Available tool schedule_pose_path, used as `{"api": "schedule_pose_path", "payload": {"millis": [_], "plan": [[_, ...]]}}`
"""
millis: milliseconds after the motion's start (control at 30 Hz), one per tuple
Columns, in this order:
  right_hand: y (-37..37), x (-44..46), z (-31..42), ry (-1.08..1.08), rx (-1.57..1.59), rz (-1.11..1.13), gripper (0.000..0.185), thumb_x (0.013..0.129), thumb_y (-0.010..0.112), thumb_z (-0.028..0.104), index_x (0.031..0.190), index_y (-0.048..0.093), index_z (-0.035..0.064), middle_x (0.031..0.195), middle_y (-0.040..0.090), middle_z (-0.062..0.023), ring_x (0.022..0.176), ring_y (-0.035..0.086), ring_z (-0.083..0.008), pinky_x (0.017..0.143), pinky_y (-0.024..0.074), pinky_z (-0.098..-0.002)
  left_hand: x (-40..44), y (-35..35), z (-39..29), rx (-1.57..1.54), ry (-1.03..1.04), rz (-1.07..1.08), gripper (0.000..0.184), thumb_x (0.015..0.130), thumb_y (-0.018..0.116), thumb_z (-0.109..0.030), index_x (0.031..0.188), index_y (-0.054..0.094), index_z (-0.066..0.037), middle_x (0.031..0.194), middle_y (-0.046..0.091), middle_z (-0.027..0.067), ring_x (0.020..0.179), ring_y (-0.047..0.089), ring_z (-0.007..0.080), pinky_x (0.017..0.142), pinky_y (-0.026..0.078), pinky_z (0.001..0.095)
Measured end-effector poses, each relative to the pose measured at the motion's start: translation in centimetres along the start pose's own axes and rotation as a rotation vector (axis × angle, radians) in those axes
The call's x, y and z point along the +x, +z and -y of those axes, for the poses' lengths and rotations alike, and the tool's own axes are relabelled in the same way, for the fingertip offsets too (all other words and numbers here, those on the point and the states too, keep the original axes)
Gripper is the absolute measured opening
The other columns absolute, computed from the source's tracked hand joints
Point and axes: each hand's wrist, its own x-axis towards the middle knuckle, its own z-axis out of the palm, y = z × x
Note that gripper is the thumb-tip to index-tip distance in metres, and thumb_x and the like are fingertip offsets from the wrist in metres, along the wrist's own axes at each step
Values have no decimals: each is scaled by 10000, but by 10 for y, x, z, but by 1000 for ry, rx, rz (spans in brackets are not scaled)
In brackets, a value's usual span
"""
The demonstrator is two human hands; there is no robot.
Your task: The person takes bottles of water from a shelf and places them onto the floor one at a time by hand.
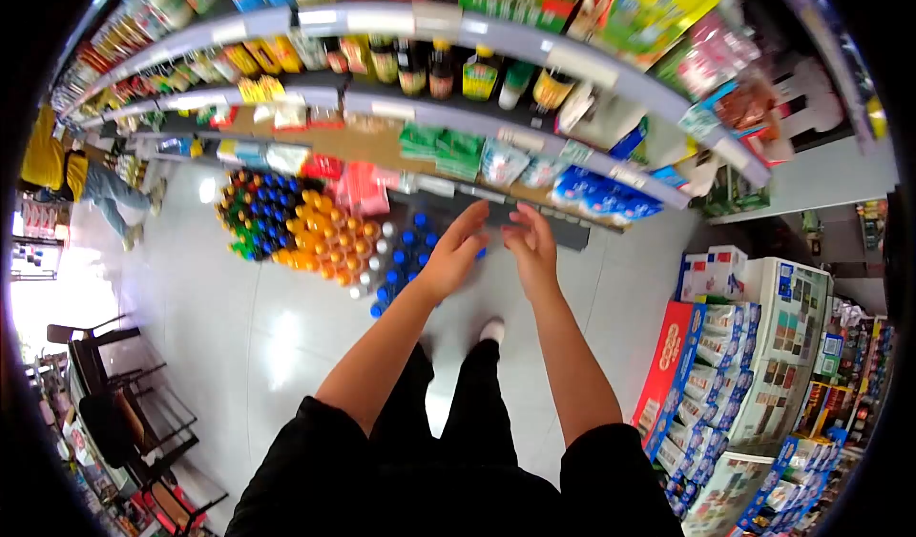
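My left hand (458,253) is held out in front of me, fingers extended and thumb apart, holding nothing. A short gap separates it from my right hand (534,251), which is also empty, its fingers slightly bent and spread. Below and beside my left hand, blue-capped bottles (406,262) stand on the floor, partly covered by that hand. Beyond both hands lies the grey base (570,233) of the shelf. Green packets (441,149) and blue-and-white packs (611,194) sit on the lowest shelf, farther off than my fingertips.
Orange-capped bottles (329,237) and dark blue-topped bottles (272,203) stand in rows on the floor at left. Sauce bottles (441,70) line a higher shelf. A red-sided display (665,375) stands at right. Chairs (119,423) are at lower left; a person (105,189) walks at far left.
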Motion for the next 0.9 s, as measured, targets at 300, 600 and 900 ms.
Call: {"api": "schedule_pose_path", "payload": {"millis": [300,600,900], "plan": [[40,-29,171,-394,-21,41,552,792,592,13,1299,384,80,1209,462,-129,1046,502,-206,815,460,-314,-26,0,-191,334,373,79,569,834,478,-134,1364,290,-48,1328,408,128,1244,365,236,1030,254,360],[77,-66,297,-716,-147,93,556,788,598,26,1294,379,94,1255,441,-113,1088,482,-196,815,440,-301,-38,26,-327,358,736,183,595,772,487,-22,1343,320,-56,1298,427,110,1217,390,222,1008,288,360],[87,-53,378,-933,-346,19,569,763,631,44,1280,399,99,1213,471,-95,1047,506,-185,791,439,-291,-9,53,-390,532,950,257,582,776,585,-53,1311,359,-63,1241,458,134,1178,416,238,991,310,362]]}}
